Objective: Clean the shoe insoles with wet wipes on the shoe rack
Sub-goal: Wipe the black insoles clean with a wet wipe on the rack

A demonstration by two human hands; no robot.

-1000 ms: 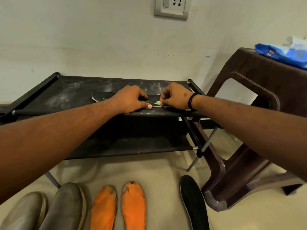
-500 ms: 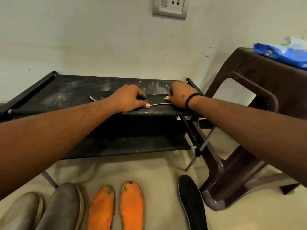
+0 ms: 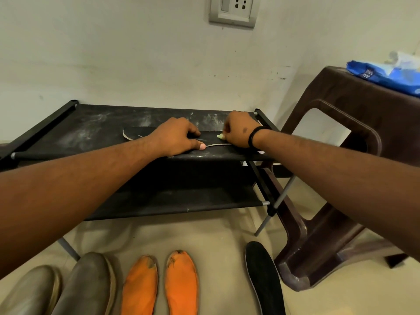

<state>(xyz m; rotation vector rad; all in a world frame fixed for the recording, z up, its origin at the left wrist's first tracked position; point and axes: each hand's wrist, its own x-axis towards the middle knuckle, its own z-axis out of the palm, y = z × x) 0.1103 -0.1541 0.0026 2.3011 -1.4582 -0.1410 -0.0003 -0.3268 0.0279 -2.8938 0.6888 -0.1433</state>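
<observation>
Right hand (image 3: 239, 130), fingers curled, pinches a balled pale wet wipe (image 3: 221, 136) against the black insole (image 3: 212, 138) at its right end; left hand (image 3: 179, 138) lies flat, fingers extended, pressing the insole onto the shoe rack (image 3: 68, 133) top shelf. Step judged: wiping the first insole. The next stroke likely must travel leftward, since the rack's right rail (image 3: 263, 119) lies just beside the wiping hand; open shelf remains to the left. A second black insole (image 3: 263, 278) and the orange insoles (image 3: 159, 285) wait on the floor.
</observation>
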